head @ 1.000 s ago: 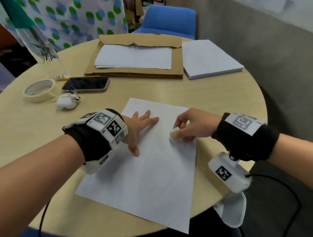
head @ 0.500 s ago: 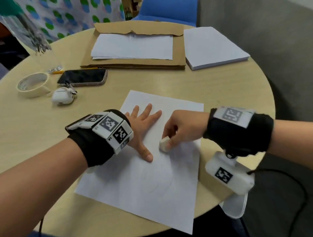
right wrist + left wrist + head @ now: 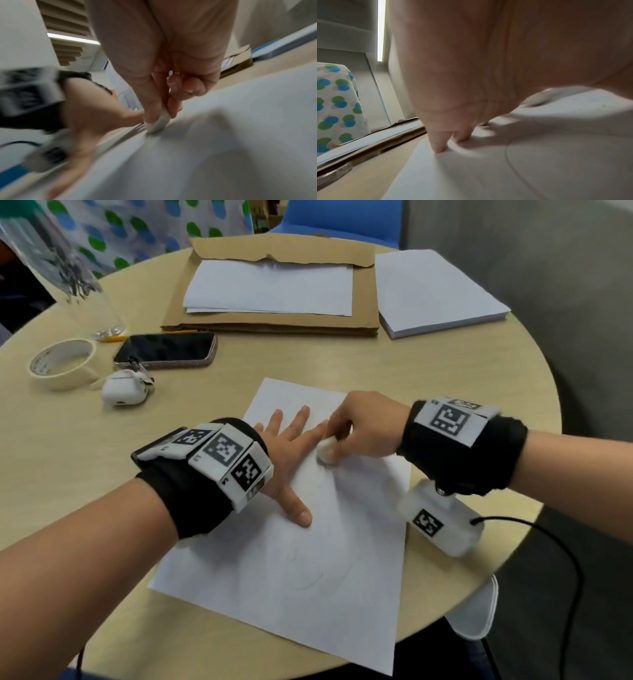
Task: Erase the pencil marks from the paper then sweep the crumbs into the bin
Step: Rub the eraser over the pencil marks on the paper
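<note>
A white sheet of paper [image 3: 308,577] with faint curved pencil lines [image 3: 308,583] lies on the round wooden table [image 3: 68,460]. My left hand [image 3: 291,446] lies flat on the sheet's upper left part, fingers spread, pressing it down. My right hand [image 3: 356,429] pinches a small white eraser [image 3: 325,451] between thumb and fingers, its tip pressed on the paper right beside the left index finger. In the right wrist view the eraser [image 3: 158,124] touches the sheet [image 3: 223,155]. A thin pencil arc [image 3: 508,155] shows in the left wrist view. No bin is in view.
A phone [image 3: 166,349], a tape roll [image 3: 61,364], a white earbud case [image 3: 123,392] and a clear glass [image 3: 92,313] stand at the left. A cardboard folder with sheets [image 3: 270,289] and a paper stack [image 3: 435,292] lie at the back. The table edge [image 3: 513,542] runs near my right wrist.
My right hand has rubbed the eraser leftward and up across the sheet, from its right edge to beside the left index finger. The left hand stays pressed on the paper.
</note>
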Demonstrator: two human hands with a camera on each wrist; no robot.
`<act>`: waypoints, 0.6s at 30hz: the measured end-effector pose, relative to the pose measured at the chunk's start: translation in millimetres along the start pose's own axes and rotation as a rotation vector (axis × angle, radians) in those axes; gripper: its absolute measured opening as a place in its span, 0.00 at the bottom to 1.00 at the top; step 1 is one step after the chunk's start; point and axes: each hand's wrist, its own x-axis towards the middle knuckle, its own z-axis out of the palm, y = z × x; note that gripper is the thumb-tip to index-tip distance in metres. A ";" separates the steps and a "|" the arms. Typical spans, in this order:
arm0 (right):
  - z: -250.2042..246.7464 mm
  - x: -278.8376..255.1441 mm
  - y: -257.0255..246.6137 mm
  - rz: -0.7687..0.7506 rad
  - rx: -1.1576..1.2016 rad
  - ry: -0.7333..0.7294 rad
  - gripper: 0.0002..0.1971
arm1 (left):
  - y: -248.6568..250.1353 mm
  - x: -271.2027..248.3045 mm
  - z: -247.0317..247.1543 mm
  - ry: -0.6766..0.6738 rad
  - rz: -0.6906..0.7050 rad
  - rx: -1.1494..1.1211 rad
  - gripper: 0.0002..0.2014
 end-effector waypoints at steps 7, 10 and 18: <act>14.7 -37.0 4.4 -0.085 -0.046 -0.153 0.12 | -0.4 3.4 -0.1 -0.005 0.003 0.002 0.69; 6.9 -24.4 -6.8 -0.046 -0.001 -0.165 0.09 | -0.9 2.7 -0.3 -0.003 0.010 -0.005 0.69; 5.8 -28.8 -14.8 0.033 -0.196 -0.128 0.16 | -0.2 2.7 0.7 -0.014 0.001 0.011 0.68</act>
